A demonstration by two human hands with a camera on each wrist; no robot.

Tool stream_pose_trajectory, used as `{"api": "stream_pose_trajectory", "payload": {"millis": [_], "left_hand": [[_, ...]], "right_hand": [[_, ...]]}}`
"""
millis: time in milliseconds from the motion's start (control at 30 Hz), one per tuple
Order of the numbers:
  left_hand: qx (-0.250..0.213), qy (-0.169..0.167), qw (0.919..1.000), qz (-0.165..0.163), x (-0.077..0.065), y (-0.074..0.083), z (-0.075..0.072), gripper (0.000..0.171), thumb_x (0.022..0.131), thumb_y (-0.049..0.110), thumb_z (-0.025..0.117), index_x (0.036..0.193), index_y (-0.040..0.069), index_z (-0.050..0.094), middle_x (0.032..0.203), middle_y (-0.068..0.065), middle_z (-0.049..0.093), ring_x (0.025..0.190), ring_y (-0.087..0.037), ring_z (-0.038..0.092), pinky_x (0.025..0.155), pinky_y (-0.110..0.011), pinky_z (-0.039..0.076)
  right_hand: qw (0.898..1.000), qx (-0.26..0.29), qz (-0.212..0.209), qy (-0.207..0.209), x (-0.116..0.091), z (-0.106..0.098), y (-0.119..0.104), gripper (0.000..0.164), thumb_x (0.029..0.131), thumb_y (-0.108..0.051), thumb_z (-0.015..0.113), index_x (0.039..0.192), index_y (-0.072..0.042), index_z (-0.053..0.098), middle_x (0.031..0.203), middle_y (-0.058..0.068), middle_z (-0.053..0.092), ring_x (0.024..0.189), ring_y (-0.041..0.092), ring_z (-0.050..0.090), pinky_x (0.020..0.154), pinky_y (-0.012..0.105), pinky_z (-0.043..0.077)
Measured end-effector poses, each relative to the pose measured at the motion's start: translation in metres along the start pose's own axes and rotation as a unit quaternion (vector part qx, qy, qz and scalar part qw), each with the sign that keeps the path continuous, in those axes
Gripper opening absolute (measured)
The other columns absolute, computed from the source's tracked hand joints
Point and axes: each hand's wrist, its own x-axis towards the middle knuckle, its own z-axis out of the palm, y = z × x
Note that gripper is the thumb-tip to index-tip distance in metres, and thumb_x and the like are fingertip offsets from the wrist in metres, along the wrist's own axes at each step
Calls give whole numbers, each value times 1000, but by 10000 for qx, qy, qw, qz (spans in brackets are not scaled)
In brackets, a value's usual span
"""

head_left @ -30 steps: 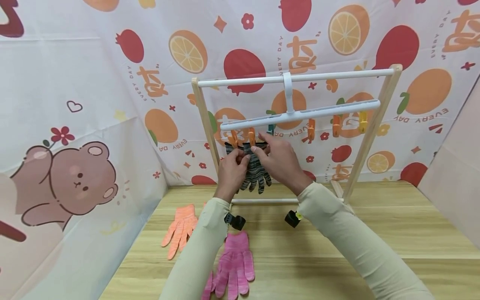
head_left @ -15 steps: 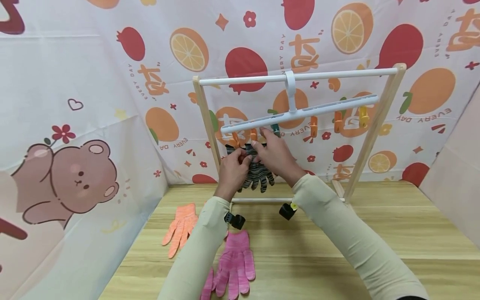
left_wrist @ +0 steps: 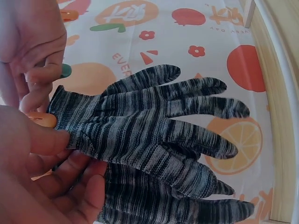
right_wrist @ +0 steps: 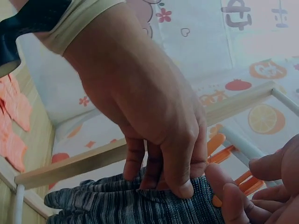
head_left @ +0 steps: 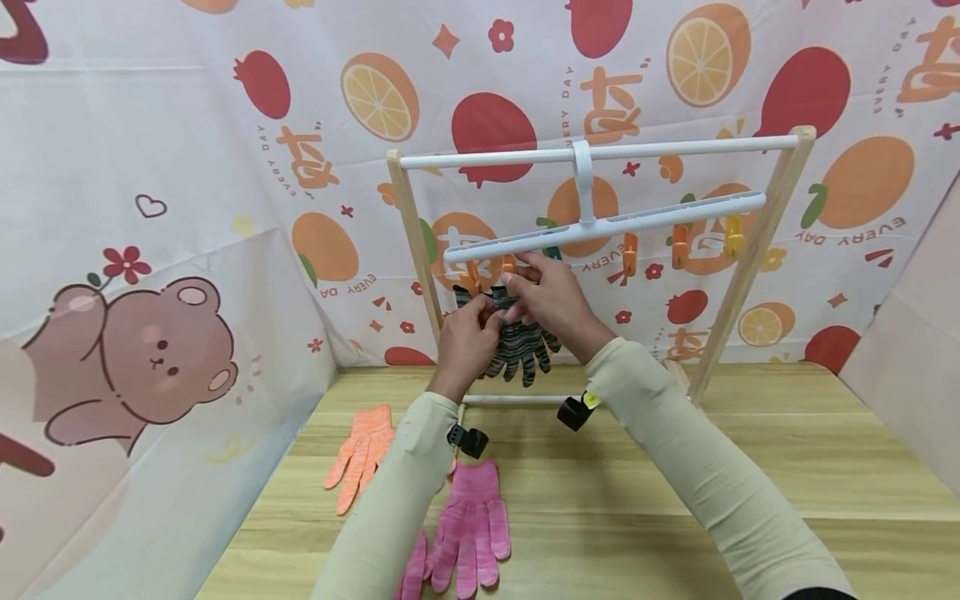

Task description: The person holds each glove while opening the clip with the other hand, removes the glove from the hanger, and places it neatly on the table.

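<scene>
Grey-and-black striped knit gloves hang by their cuffs below a white hanger. My left hand pinches the cuff of the nearer glove, with the thumb in front and curled fingers behind. My right hand is at the same cuff, its thumb and fingers pinching an orange clothespin. In the right wrist view the right hand is at the lower right, partly covering the orange clips. Another orange clip holds the glove on the left.
The hanger hooks over the white rod of a wooden rack, tilted lower at its left. Unused orange clips and a yellow clip hang at right. Orange gloves and pink gloves lie on the table.
The right hand has shifted slightly around the clip and cuff. The hanger has swayed a little, and the striped gloves have turned slightly right. The left hand keeps its pinch.
</scene>
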Motion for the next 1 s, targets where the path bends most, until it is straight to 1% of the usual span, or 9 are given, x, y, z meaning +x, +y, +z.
{"api": "stream_pose_trajectory", "payload": {"millis": [67,200,267,367,467,633,733,867,1000], "left_hand": [[36,-5,10000,5,0,0,-1,13,102,21,62,100,9,65,81,-5,61,71,-23,53,65,-36,41],[92,-81,9999,8,-1,0,-1,11,102,18,61,101,8,65,81,-5,61,71,-23,53,65,-36,41],[107,-158,9998,55,-2,1,-1,10,102,16,60,101,8,65,80,-5,61,70,-23,53,64,-35,41],[92,-218,9996,150,-2,2,-1,10,102,15,60,101,7,65,79,-6,60,69,-23,52,62,-34,40],[48,-156,9997,207,-2,2,-2,11,102,16,61,100,7,65,78,-5,60,68,-22,52,61,-34,39],[-61,-62,9997,212,-1,3,-4,12,102,19,62,100,8,66,78,-5,60,68,-23,53,63,-36,40],[-105,-54,9997,196,-2,2,-5,12,102,20,63,99,9,65,78,-4,60,69,-23,53,64,-36,41],[-117,-78,9997,212,-3,1,-4,12,102,21,63,98,9,65,77,-4,59,68,-22,52,62,-35,40],[-152,-126,9997,175,-5,-1,-3,12,102,20,63,99,9,66,76,-4,58,68,-22,52,61,-35,39]], "right_hand": [[9999,97,72,-4,1,1,0,55,104,-21,61,156,-15,41,138,11,62,66,20,70,59,31,55],[9993,350,153,-45,3,2,3,56,104,-19,62,155,-10,42,138,14,62,62,17,69,56,27,54],[9986,500,163,-36,2,1,4,55,103,-18,62,153,-8,43,135,14,64,61,16,69,55,26,53],[9978,640,151,24,1,-1,5,53,103,-19,63,152,-7,46,130,12,66,60,15,68,55,24,53],[9977,664,128,103,1,-1,4,51,102,-22,64,149,-9,50,127,13,68,59,14,68,57,26,52],[9975,633,155,281,2,0,1,49,101,-25,67,146,-11,55,121,17,69,56,14,66,57,28,52],[9967,662,182,424,2,2,1,49,100,-26,68,145,-11,57,118,15,69,52,13,64,54,25,51],[9955,706,145,607,1,4,4,47,99,-27,69,142,-12,60,114,9,69,48,13,60,51,24,49],[9957,630,36,683,1,5,6,42,99,-28,69,138,-14,64,120,5,69,43,12,52,48,26,48]]}}
